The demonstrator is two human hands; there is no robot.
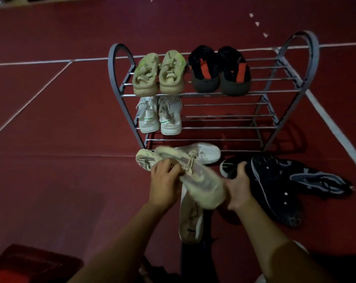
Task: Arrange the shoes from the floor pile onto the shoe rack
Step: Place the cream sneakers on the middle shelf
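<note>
Beyond both hands: shoe rack [279,92], grey metal, on red floor [50,119]. Top shelf holds a beige pair [158,74] and a black pair with orange tabs [220,72]; the shelf below holds a white pair [159,117] at its left end.
Right of the hands: black shoes [275,184], heaped on the floor.
Between the hands: cream sneaker [195,178], raised and blurred, above other pale shoes [190,219] in the pile.
Left hand [164,180]: fingers curled, gripping the cream sneaker near its laces.
Right hand [239,188]: against the sneaker's toe end, thumb on a black shoe; grip cannot be told.
</note>
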